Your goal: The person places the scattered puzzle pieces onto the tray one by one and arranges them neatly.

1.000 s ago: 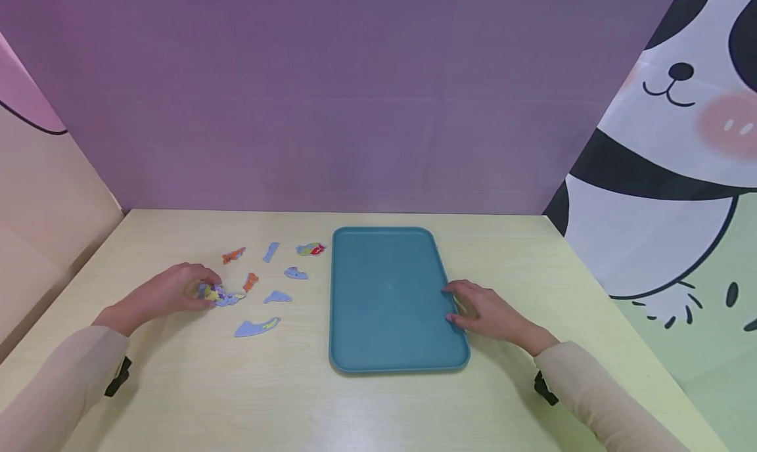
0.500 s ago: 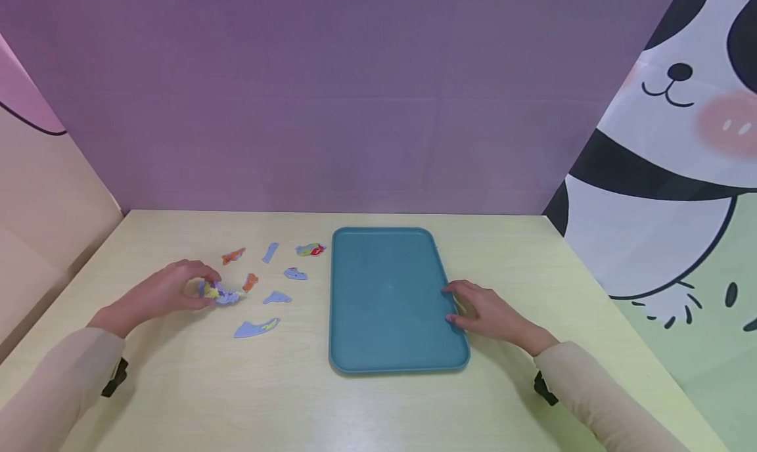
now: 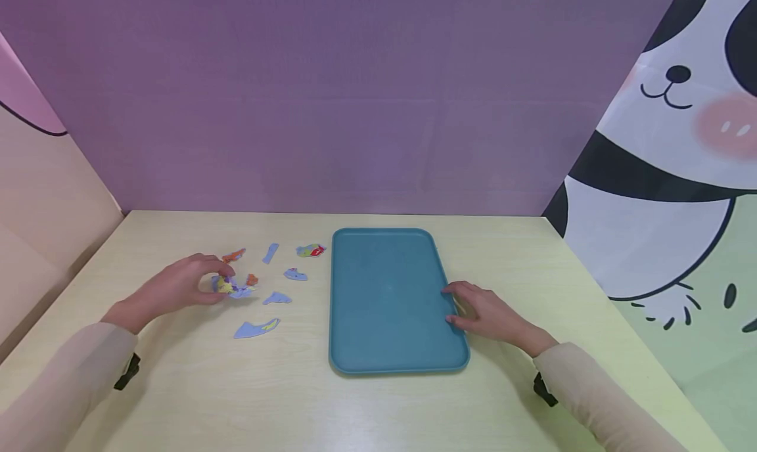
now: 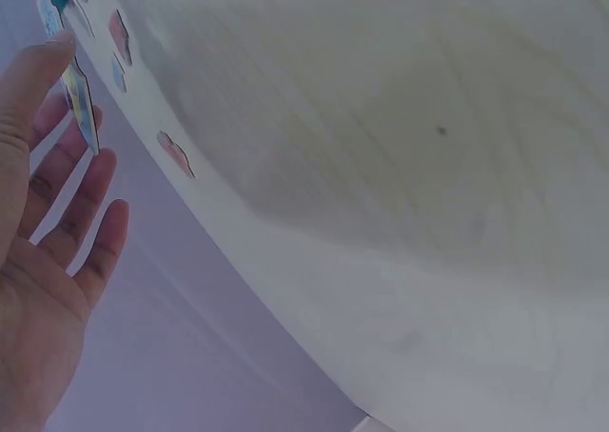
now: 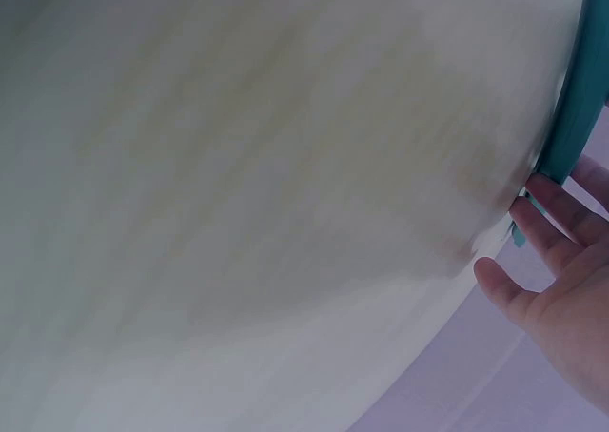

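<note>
My left hand pinches a flat, irregular puzzle piece, printed in blue, yellow and purple, between thumb and fingers. In the left wrist view this piece tilts on edge, raised off the table. Just beyond it lies an orange-printed piece, partly covered in the head view. Fingertips of my right hand touch the right rim of a blue-green rectangular tray, which lies flat. Seen from the right wrist, the fingers of that hand are fairly straight against the tray's edge.
Several more puzzle pieces lie scattered left of the tray, among them a red-and-green one, an orange one and a long blue one. A purple panel rises behind the pale wooden table.
My left hand has moved a little to the right and away from me, carrying the pinched puzzle piece up near the orange one. The right hand and the tray have stayed put.
</note>
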`<state>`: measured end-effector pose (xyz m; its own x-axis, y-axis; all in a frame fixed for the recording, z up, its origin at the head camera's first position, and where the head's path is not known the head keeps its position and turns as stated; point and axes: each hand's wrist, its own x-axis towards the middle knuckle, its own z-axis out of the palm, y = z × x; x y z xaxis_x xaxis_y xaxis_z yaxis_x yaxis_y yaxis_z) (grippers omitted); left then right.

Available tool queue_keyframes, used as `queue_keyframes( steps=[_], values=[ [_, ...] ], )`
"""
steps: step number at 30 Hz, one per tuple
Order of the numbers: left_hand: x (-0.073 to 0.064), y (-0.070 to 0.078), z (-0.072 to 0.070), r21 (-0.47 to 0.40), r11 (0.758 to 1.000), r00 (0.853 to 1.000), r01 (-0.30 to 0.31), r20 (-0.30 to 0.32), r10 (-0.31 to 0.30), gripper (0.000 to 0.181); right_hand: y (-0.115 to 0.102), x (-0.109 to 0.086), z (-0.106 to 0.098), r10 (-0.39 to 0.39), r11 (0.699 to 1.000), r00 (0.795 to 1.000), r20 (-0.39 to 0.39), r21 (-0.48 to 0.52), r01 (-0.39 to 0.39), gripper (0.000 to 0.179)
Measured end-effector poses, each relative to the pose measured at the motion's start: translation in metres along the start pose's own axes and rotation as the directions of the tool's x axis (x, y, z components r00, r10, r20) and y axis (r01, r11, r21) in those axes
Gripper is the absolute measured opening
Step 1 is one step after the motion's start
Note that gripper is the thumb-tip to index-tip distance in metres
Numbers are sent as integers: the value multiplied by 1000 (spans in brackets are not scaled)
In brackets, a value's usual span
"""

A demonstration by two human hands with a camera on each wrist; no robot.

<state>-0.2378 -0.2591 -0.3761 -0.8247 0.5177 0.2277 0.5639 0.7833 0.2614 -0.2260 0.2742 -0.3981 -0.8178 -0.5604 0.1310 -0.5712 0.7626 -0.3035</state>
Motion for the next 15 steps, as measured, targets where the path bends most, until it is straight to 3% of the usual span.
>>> queue_keyframes(
  steps=[10, 15],
  values=[
    [17, 15, 8, -25, 999, 1000, -19, -4, 19, 23, 2, 0, 1, 3, 1000, 1000, -2, -5, -3, 48],
    [24, 22, 15, -22, 1000, 1000, -9, 9, 9, 29, 3, 0, 2, 0, 1000, 1000, -6, -9, 0, 47]
  ],
)
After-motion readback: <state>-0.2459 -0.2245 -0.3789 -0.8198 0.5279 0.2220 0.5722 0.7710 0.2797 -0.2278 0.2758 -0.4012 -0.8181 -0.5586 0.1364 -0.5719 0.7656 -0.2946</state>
